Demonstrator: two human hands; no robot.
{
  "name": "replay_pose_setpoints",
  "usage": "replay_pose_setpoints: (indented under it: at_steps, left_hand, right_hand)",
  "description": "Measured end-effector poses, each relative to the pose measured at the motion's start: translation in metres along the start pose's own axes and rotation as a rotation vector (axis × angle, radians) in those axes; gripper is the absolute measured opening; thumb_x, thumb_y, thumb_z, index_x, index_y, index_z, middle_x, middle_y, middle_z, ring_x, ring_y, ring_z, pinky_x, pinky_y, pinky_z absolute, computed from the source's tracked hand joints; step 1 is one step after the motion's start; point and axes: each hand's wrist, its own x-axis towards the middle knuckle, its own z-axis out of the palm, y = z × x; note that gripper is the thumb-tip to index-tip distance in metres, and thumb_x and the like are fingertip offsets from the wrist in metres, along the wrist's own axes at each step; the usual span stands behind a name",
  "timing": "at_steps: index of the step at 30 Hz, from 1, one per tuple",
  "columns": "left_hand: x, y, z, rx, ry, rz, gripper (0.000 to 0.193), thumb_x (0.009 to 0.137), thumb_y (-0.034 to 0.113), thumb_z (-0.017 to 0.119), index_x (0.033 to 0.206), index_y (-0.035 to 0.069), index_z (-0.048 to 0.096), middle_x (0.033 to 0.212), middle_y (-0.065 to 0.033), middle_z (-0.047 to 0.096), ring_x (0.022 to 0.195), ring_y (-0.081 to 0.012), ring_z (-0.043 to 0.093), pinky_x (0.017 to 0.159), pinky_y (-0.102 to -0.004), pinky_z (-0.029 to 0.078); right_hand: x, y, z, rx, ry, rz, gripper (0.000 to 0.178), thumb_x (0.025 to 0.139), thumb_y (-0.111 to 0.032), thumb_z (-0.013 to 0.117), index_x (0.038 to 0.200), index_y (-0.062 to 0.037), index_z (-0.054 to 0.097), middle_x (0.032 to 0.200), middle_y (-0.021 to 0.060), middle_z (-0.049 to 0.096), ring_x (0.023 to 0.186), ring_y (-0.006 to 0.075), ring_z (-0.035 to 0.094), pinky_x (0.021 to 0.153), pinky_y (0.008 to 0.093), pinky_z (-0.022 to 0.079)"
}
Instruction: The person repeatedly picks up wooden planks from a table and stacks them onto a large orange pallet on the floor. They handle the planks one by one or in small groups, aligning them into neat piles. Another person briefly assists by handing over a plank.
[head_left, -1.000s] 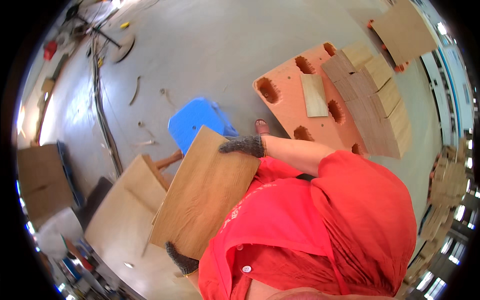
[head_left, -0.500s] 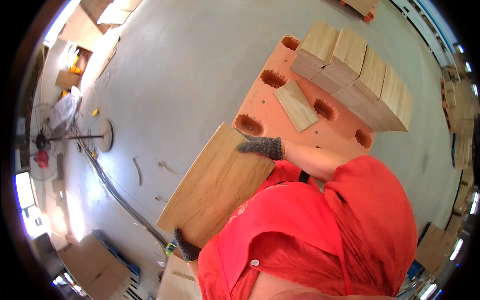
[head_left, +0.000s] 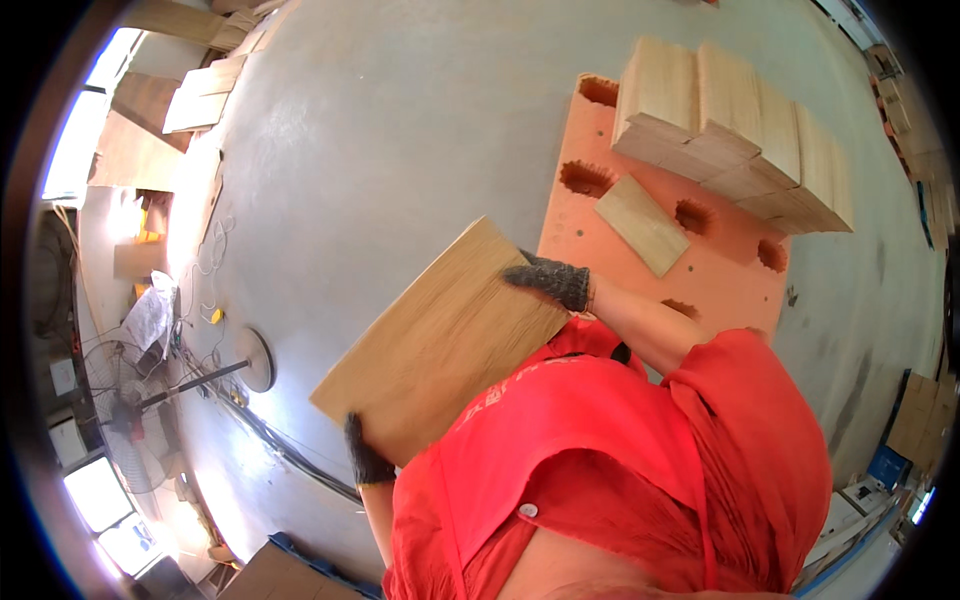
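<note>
Both hands, in dark grey knit gloves, carry a rectangular wood-grain board (head_left: pixel 440 340) in front of my red apron. My left hand (head_left: pixel 367 452) grips its lower left end, with the thumb on top and the other fingers hidden beneath. At the upper right end my right hand (head_left: pixel 552 281) is closed on the edge, its thumb lying over the face. Past the right hand lies an orange pallet (head_left: pixel 565 222) with oval holes. On it rest one loose board (head_left: pixel 642 226) and, at the far side, a row of stacked boards (head_left: pixel 728 125).
A standing fan (head_left: pixel 130 415) with a round base (head_left: pixel 256 360) is at the left, near cables (head_left: pixel 270 450) along the floor. Boards and sheets (head_left: pixel 205 95) lean at the far left. Cardboard (head_left: pixel 915 420) stands at the right edge. Grey floor (head_left: pixel 400 150) stretches between.
My view has turned, so the pallet and its stacks sit farther right and the fan has shifted lower and rightward. Both hands still hold the board close to my body.
</note>
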Motion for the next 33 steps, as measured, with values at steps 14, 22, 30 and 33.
replay_pose_setpoints:
  at_steps: [14,22,30,33]
  left_hand:
    - [0.187,0.208,0.049,0.472,-0.310,0.124,0.081,0.068,0.029,0.079,0.135,0.001,0.044,0.122,-0.0092,0.056,0.112,-0.0218,0.053,0.094,-0.0373,0.046]
    - [0.306,0.268,0.234,0.665,-0.618,0.217,0.086,0.069,0.030,0.079,0.139,0.001,0.039,0.127,-0.0085,0.054,0.116,-0.0218,0.050,0.097,-0.0361,0.044]
    - [0.410,0.257,0.454,0.623,-0.757,-0.163,0.078,0.076,0.026,0.075,0.141,0.004,0.037,0.127,-0.0103,0.053,0.115,-0.0260,0.053,0.094,-0.0401,0.048]
    - [0.444,0.245,0.547,0.727,-0.850,-0.181,0.074,0.077,0.027,0.076,0.138,0.003,0.041,0.124,-0.0099,0.055,0.112,-0.0240,0.054,0.093,-0.0381,0.048]
  right_hand:
    - [0.061,-0.038,0.023,-0.219,0.392,-0.113,0.065,0.083,-0.031,0.074,0.134,-0.0011,0.047,0.125,0.0064,0.057,0.112,0.0154,0.053,0.095,0.0324,0.045]
    - [0.089,-0.058,-0.075,-0.299,0.812,-0.228,0.054,0.085,-0.024,0.071,0.130,-0.0021,0.052,0.123,0.0064,0.058,0.110,0.0173,0.054,0.093,0.0342,0.047]
    - [0.083,-0.159,-0.153,0.301,0.892,-0.376,0.070,0.086,-0.020,0.072,0.144,-0.0023,0.036,0.135,0.0087,0.053,0.118,0.0163,0.050,0.101,0.0330,0.042]
    - [0.074,-0.189,-0.175,0.351,0.978,-0.443,0.075,0.086,-0.020,0.072,0.146,-0.0021,0.032,0.138,0.0082,0.050,0.124,0.0163,0.046,0.104,0.0321,0.039]
